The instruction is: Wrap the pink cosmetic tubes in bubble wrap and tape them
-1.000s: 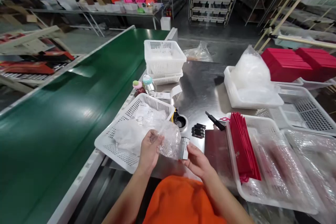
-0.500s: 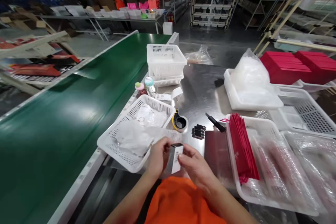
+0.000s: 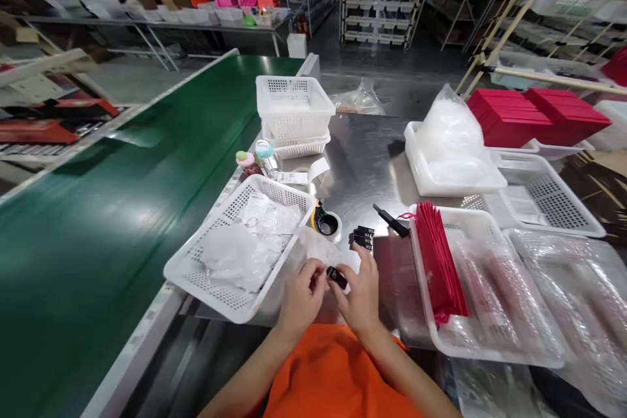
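Observation:
My right hand (image 3: 361, 290) grips a small black-and-white box (image 3: 337, 277) between thumb and fingers, its black face turned up. My left hand (image 3: 304, 294) is closed in a pinch right beside the box's left end; what is between its fingertips, if anything, is hidden. Just beyond my right fingers, several similar small black boxes (image 3: 363, 235) lie in a row on the metal table (image 3: 362, 157). A clear plastic bag (image 3: 318, 247) lies past my left hand. Behind it sits a black-and-yellow tape dispenser (image 3: 319, 217) with a roll of tape.
On the left, a white basket (image 3: 179, 268) holds clear bags, beside a green conveyor belt (image 3: 147, 176). A black cutter knife (image 3: 390, 220) lies near red pouches (image 3: 438, 268) in a basket. Stacked baskets (image 3: 294, 108), two bottles (image 3: 264, 153) and bubble-wrapped goods (image 3: 553, 294) surround the table.
The small box has tipped over, from its white labelled side showing to its black face showing. Both hands have risen slightly in the picture. The camera view has shifted.

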The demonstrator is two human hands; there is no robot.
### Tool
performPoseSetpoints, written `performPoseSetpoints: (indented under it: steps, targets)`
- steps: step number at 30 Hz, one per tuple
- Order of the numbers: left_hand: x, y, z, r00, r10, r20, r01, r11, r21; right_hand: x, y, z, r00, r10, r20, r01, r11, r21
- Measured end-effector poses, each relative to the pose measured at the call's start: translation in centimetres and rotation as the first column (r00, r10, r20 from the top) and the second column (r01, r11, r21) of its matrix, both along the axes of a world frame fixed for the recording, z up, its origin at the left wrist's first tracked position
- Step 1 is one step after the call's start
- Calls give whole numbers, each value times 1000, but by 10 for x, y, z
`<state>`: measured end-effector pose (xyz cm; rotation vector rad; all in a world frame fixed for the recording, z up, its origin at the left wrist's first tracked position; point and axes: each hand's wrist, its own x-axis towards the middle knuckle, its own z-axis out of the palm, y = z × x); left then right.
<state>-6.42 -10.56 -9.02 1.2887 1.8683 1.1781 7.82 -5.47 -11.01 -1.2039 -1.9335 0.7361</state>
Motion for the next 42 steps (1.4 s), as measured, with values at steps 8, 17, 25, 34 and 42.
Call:
performPoseSetpoints:
  steps: [8, 17, 25, 34, 42]
  targets:
    - [10, -9, -22, 979, -194, 68, 202, 970, -134, -4, 9, -33, 985, -82, -152, 16, 918, -397]
    - [0, -2, -26, 893, 72, 445, -14, 991, -131, 1, -17, -37, 944, 258, -204, -321, 860, -397]
    - [-23, -7, -39, 992, 71, 108, -67, 997, -43, -18, 3, -98, 981, 76, -180, -156, 858, -488]
    - [-152, -12, -76, 523, 527, -669, -688, 725, 34, 72, 14, -127, 895, -34, 444, 170, 948, -269]
    - [-169, 13, 6, 550, 606, -574, -395, 795, 461, 30, 96, -78, 810, 16, 587, 16, 999, -48]
